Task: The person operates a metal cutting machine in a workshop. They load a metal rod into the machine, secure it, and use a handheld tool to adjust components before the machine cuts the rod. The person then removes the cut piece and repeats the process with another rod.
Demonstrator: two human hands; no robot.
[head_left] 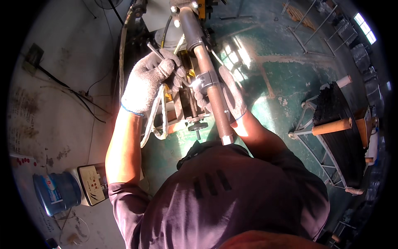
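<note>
A long brown threaded metal shaft [221,118] runs away from the dark-shirted torso [224,186], leaning slightly left. Nearer the silvery split metal collar [204,82] around it, the grey-gloved right hand [234,93] curls beneath from the right, its grip unclear; the grey-gloved left hand [150,76], left of the collar, is clamped on a thin grey metal bar [152,48].

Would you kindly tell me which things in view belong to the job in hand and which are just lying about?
Apparently in the job:
- metal rod, in the left hand
- collar, around the threaded shaft
- right hand, beside the shaft

Apparently just about:
- water jug
- orange-brown tube
- pallet
</note>
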